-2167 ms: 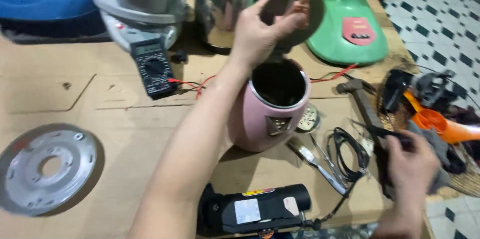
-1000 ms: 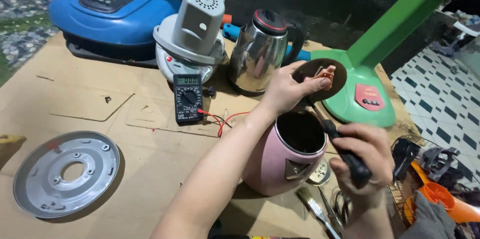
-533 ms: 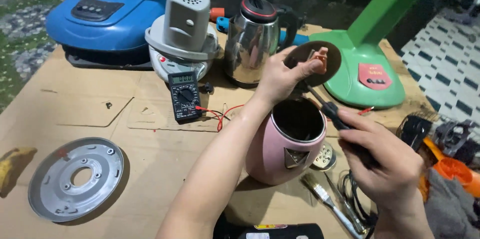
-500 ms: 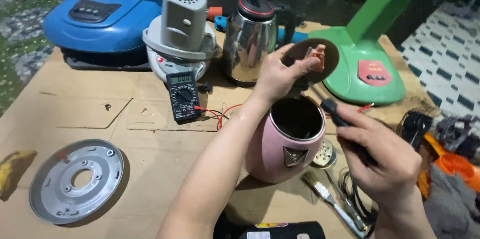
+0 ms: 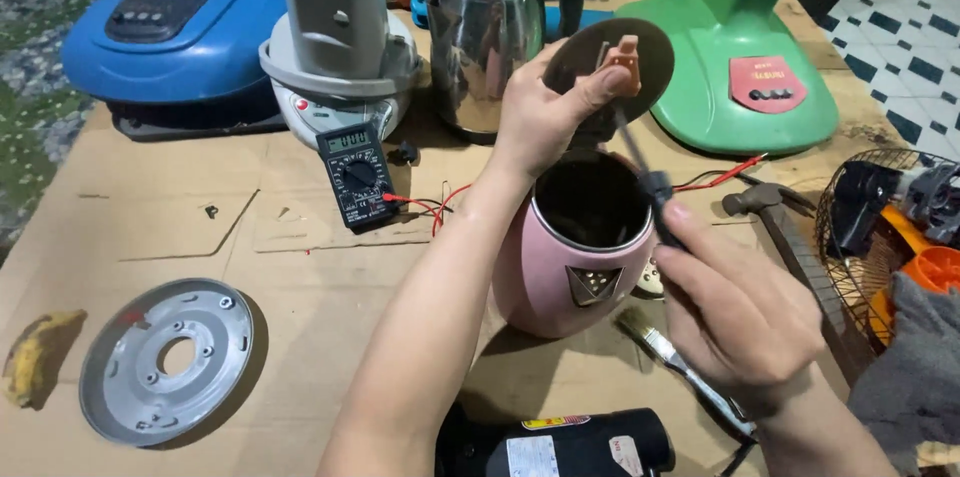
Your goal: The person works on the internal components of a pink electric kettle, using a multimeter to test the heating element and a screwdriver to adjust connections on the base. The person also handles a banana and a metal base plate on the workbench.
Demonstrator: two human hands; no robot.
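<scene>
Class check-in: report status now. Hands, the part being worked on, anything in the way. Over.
Left hand grips dark round disc above pink kettle body. Right hand holds screwdriver, tip at disc's orange fitting. Nothing between them.

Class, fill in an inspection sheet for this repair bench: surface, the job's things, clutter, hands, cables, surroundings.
Surface: cardboard sheet covering the bench, creased and cut.
Job's things: dark round plate with an orange part, held over the open pink kettle body; screwdriver tip at the plate.
Clutter: multimeter, steel kettle, grey round base plate, brush, hammer, banana peel, black device at the near edge.
Hands: left hand grips the plate; right hand grips the screwdriver.
Cables: red and black meter leads lying loose.
Surroundings: blue fan base, green fan base, grey appliance, tiled floor.
</scene>
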